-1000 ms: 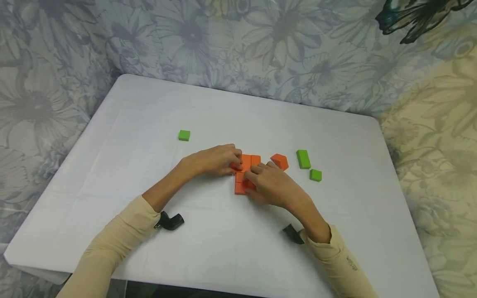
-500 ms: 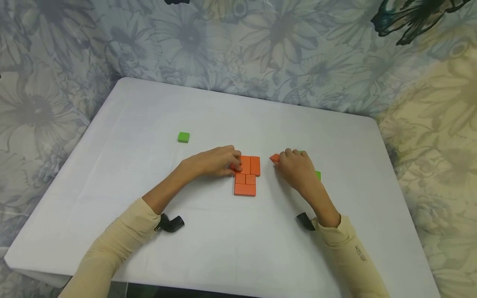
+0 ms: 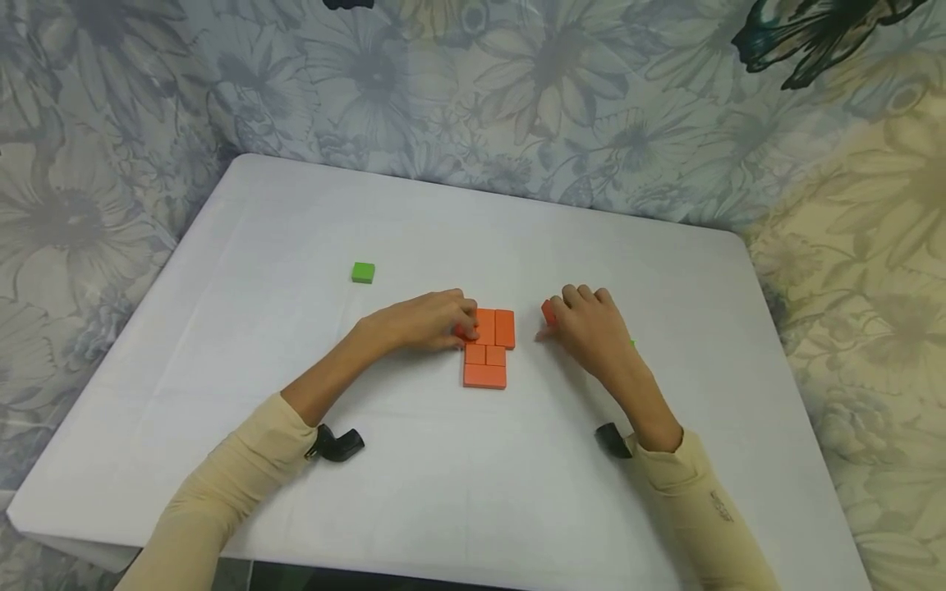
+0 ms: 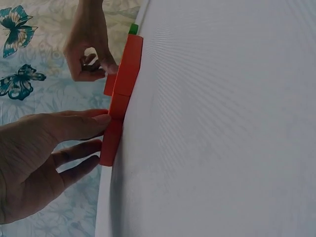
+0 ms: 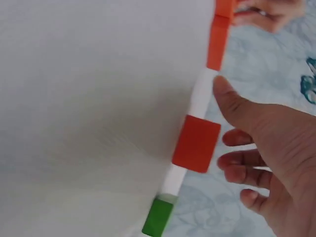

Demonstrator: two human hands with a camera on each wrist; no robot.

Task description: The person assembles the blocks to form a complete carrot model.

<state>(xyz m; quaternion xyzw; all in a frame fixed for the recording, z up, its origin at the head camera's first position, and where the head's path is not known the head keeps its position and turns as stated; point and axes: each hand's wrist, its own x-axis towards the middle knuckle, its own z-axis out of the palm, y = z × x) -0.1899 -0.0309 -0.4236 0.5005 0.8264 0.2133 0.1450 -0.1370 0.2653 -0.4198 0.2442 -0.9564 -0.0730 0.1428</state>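
In the head view, the white tabletop [image 3: 414, 492] runs out on all sides of the orange cluster [image 3: 491, 351], its cloth lightly creased, to a far edge with rounded corners against floral wallpaper [image 3: 384, 74]. The near edge lies well apart from the cluster. Smooth, flat, rectangular blocks make up the cluster, set side by side. The left hand [image 3: 421, 318] is at its left end; the right hand [image 3: 591, 328] is to its right, over a loose orange block [image 3: 548, 311], with a strip of cloth between. A squarish green block [image 3: 363, 272] lies beyond the cluster to the left. A second ago the right hand was on the cluster; the left hand has stayed put.

In the left wrist view, the left thumb and fingers pinch the cluster's end, its side faces straight-edged and matte.

In the right wrist view, the right thumb and bent fingers stand apart, a gap showing between them and the loose block's four-sided face.
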